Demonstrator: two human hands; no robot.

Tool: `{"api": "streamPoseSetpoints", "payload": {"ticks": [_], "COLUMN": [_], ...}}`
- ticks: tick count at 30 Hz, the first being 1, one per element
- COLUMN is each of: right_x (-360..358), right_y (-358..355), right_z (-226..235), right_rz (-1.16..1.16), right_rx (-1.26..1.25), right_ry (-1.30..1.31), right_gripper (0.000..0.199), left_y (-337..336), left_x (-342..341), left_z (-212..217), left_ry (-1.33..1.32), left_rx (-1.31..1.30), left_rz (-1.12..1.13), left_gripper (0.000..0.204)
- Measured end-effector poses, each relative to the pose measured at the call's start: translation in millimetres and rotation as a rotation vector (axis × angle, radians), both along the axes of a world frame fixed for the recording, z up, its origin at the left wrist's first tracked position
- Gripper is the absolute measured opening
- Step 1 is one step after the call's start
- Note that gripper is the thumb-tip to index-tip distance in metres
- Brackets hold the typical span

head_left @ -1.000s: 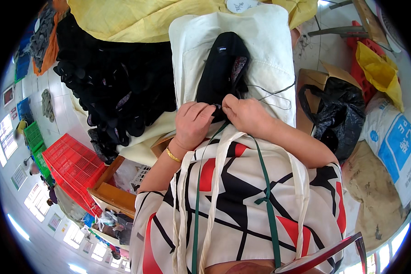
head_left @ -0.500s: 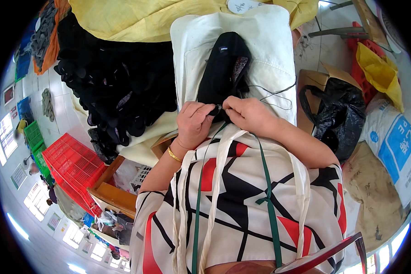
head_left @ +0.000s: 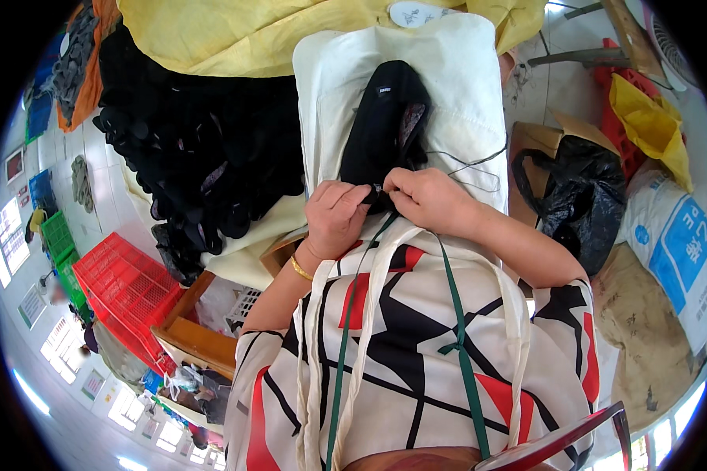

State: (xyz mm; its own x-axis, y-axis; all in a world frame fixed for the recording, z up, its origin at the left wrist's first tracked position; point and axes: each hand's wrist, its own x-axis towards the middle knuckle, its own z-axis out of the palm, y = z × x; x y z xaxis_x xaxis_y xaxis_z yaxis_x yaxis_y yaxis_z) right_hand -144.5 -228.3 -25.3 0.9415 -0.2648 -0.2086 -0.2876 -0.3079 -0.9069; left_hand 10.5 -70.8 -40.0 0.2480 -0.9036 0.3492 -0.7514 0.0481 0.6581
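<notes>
A long black fabric piece (head_left: 373,125) with a small label and a patterned lining lies on a white cloth pad (head_left: 463,78) in front of me. My left hand (head_left: 334,212) pinches its near end from the left. Close beside it, my right hand (head_left: 424,196) has its fingers curled in a pinch on the same end. A tiny pale spot shows between the fingertips; I cannot make out what it is. Dark thread (head_left: 479,162) lies loose on the pad, right of the black piece.
A heap of similar black pieces (head_left: 212,149) lies to the left, below yellow cloth (head_left: 212,39). Red crates (head_left: 130,286) and a wooden frame (head_left: 188,330) stand at the lower left. On the right are a black plastic bag (head_left: 585,196), a cardboard box (head_left: 530,137) and a white-and-blue sack (head_left: 675,243).
The black piece and the pad sit very slightly differently in view. Both hands stay pinched at the near end, with only small finger movement.
</notes>
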Motion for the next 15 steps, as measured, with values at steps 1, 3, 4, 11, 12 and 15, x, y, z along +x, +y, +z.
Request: {"api": "streamPoseSetpoints", "payload": {"ticks": [1, 3, 4, 11, 12, 15], "right_x": [1.1, 2.7, 3.7, 16.5, 19.3, 22.8], "right_y": [4.3, 13.9, 15.3, 10.6, 9.6, -7.8], "right_z": [-2.2, -8.5, -8.9, -2.3, -0.7, 18.4], "right_rz": [-0.019, -0.057, -0.08, -0.179, -0.176, -0.067], "right_rx": [-0.02, -0.061, -0.042, 0.221, 0.243, 0.359], "right_ry": [0.022, 0.065, 0.06, 0.099, 0.107, 0.255], "right_gripper": [0.011, 0.01, 0.01, 0.012, 0.013, 0.013], "left_y": [0.5, 2.4, 1.1, -0.2, 0.2, 0.1], "left_x": [-0.3, -1.8, -1.1, -3.4, -2.1, -2.0], "left_z": [0.9, -0.2, -0.6, -6.6, -7.3, -10.2], "left_ry": [-0.005, -0.012, -0.018, -0.071, -0.086, -0.153], "left_rx": [0.001, 0.003, -0.003, -0.062, -0.062, -0.101], "left_rz": [-0.004, -0.012, -0.019, -0.035, -0.031, -0.054], "left_gripper": [0.038, 0.038, 0.038, 0.043, 0.042, 0.038]}}
